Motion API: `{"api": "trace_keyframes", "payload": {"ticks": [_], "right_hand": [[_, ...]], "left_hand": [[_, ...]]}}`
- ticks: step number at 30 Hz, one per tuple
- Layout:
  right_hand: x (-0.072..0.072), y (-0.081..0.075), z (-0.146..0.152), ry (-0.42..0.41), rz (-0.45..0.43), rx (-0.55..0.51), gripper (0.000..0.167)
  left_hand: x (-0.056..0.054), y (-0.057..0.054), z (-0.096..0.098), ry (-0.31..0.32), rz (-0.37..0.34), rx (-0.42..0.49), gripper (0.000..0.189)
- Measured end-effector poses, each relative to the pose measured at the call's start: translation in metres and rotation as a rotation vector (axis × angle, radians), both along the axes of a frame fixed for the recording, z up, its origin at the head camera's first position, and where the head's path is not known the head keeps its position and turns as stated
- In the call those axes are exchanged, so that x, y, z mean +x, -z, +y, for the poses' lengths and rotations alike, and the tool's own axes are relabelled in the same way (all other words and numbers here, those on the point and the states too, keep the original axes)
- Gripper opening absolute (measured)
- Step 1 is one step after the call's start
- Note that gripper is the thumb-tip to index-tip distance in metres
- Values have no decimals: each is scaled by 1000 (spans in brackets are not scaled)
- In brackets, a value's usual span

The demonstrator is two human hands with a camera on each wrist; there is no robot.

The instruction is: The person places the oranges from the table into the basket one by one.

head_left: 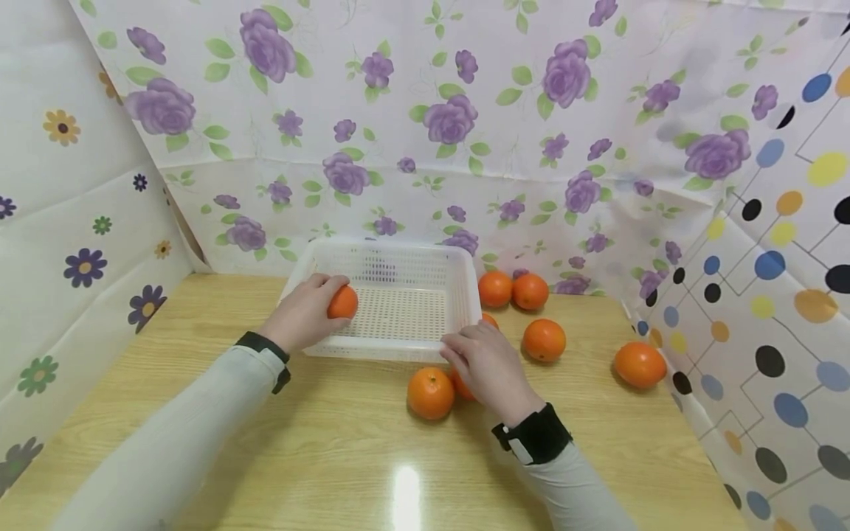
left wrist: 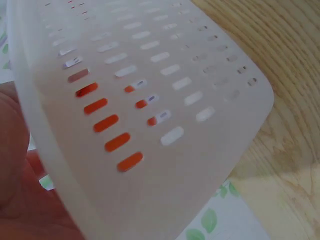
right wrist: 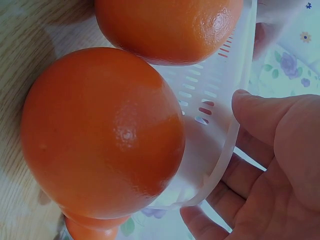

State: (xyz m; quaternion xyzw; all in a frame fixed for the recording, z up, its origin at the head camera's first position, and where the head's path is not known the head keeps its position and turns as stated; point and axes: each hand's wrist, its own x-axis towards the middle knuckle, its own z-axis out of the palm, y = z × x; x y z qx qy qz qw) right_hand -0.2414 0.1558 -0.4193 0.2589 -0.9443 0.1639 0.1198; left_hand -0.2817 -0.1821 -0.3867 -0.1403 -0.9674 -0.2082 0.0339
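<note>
A white slotted plastic basket (head_left: 378,348) stands on the wooden table. Over its left side reaches my left hand (head_left: 307,311), which grips an orange (head_left: 344,303) inside the basket. Through the slots of the basket wall (left wrist: 200,155), the left wrist view shows orange colour; part of the left hand (left wrist: 25,200) appears beyond the rim. My right hand (head_left: 490,369) holds the basket's front right corner by the rim, with thumb and fingers on it in the right wrist view. Close beside that hand lie an orange (head_left: 430,393) and another, partly hidden one (head_left: 462,385).
Right of the basket lie more oranges: two at the back, one (head_left: 494,288) touching or nearly touching the other (head_left: 530,291), and one (head_left: 544,340) nearer. A further orange (head_left: 640,364) sits by the dotted right wall. Flowered cloth (head_left: 412,192) hangs behind the table.
</note>
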Motion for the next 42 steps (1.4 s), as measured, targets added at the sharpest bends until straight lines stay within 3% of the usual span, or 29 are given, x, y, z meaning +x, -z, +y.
{"api": "trace_keyframes", "payload": {"ticks": [12, 28, 42], "right_hand": [[0, 0, 0, -8, 29, 2, 24], [1, 0, 0, -2, -9, -14, 26], [1, 1, -1, 2, -4, 0, 26]], "left_hand": [[-5, 2, 2, 8, -27, -39, 74], [-17, 6, 1, 17, -92, -62, 74], [-21, 8, -3, -9, -149, -75, 74]]}}
